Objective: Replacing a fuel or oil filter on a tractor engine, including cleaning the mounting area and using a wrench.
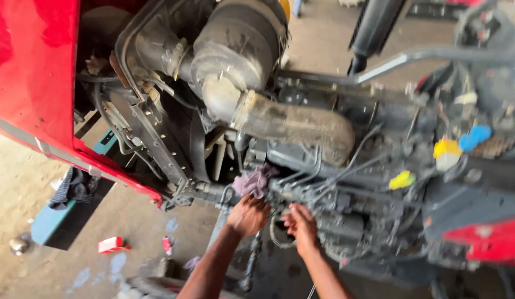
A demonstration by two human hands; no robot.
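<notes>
An open tractor engine (335, 182) fills the view, dark and greasy, with metal fuel lines running across it. My left hand (248, 215) reaches up to the engine's lower side and grips a crumpled purple-grey rag (256, 181) pressed against the block. My right hand (301, 227) is just to the right, fingers curled on a small fitting near a looped wire; what it holds is blurred. Both forearms rise from the bottom edge.
A red hood panel (36, 83) hangs at the left. A large grey air cleaner and hose (252, 72) sit above. Yellow and blue caps (456, 145) show at the right. A red box (110, 244), a teal beam (63, 218) and a dark cloth (74, 187) lie on the dirt floor.
</notes>
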